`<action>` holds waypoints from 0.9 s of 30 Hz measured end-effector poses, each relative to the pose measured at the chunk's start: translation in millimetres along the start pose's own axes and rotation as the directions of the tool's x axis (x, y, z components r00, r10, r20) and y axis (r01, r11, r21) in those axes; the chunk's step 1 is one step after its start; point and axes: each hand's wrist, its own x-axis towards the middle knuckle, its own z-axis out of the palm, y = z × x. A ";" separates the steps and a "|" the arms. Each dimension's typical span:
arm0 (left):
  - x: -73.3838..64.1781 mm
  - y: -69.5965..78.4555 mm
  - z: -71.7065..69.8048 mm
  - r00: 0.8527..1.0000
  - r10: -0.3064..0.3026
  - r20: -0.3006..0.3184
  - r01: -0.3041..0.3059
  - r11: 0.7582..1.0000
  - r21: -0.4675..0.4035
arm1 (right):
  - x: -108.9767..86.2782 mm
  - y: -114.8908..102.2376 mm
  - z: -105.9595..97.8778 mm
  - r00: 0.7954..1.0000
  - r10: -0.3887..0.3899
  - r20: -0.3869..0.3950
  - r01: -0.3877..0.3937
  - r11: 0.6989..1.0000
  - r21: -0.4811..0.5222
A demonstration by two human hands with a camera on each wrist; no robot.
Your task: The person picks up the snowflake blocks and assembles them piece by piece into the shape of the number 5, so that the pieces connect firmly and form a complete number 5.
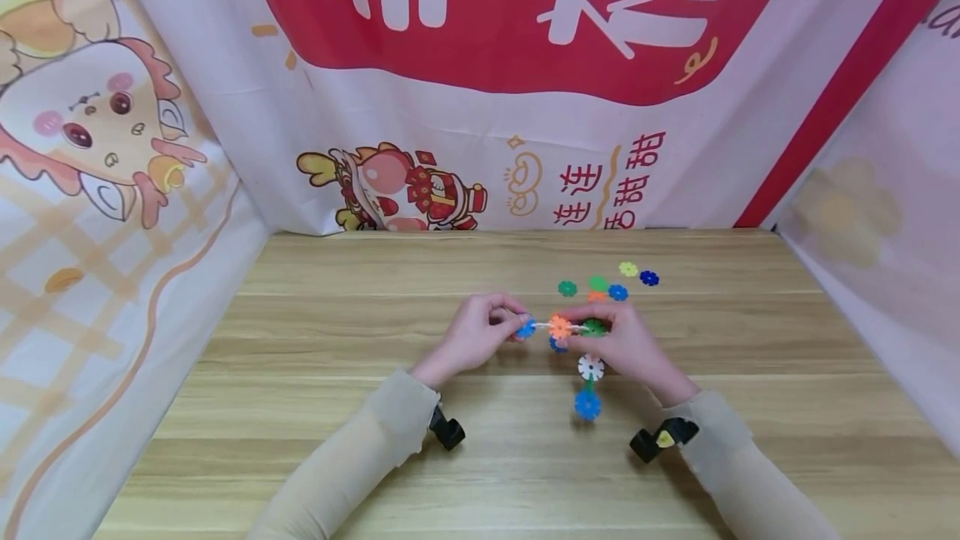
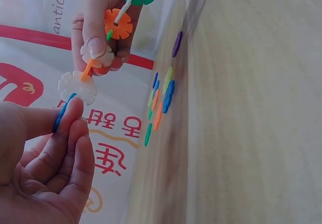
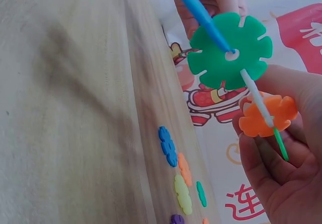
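Note:
Between the two hands runs a chain of slotted snowflake discs, joined edge to face. My left hand (image 1: 483,330) pinches the blue snowflake disc (image 2: 64,113) at one end, set against a white disc (image 2: 76,89). My right hand (image 1: 622,346) grips the chain further along, its thumb over another white disc (image 2: 103,59) in the left wrist view. Near its fingers are an orange disc (image 3: 271,116) and a larger green disc (image 3: 226,58). From there the chain bends towards the body, through a white disc (image 1: 591,367) to a blue disc (image 1: 587,404). The right fingers partly hide the joints.
Several loose discs lie on the wooden table (image 1: 337,298) beyond the right hand, among them a green one (image 1: 567,288), a yellow one (image 1: 628,269) and a dark blue one (image 1: 649,277). Printed cloth (image 1: 450,123) hangs at the back and sides. A black wrist camera (image 1: 447,432) sits on the left sleeve.

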 end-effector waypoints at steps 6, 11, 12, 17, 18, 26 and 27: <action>-1.9 0.3 2.5 1.000 0.011 -0.015 -0.011 0.999 -0.031 | -0.6 -1.2 2.7 1.000 -0.016 0.001 0.016 1.000 -0.006; -1.9 1.7 4.1 1.000 0.021 -0.023 -0.022 1.000 -0.017 | -0.5 -1.3 4.3 1.000 -0.014 -0.005 0.014 1.000 -0.011; -2.0 1.7 4.1 1.000 0.020 -0.024 -0.021 1.000 -0.018 | -0.6 -1.2 4.5 1.000 -0.014 -0.006 0.014 1.000 -0.009; -2.5 1.6 2.8 1.000 0.015 -0.015 -0.016 0.999 -0.043 | 0.2 -2.1 3.1 1.000 -0.008 0.009 0.009 1.000 -0.004; -2.8 1.7 2.1 1.000 0.013 -0.010 -0.014 0.998 -0.053 | 0.6 -2.1 2.4 1.000 -0.008 0.016 0.008 1.000 0.002; -4.1 -0.6 -6.2 0.997 0.017 0.081 -0.007 0.993 -0.118 | 5.8 -1.7 -2.1 0.997 -0.063 0.045 0.062 0.998 0.008; -4.3 -0.7 -7.0 0.996 0.017 0.092 -0.005 0.992 -0.129 | 6.4 -2.1 -2.3 0.996 -0.070 0.047 0.069 0.998 0.011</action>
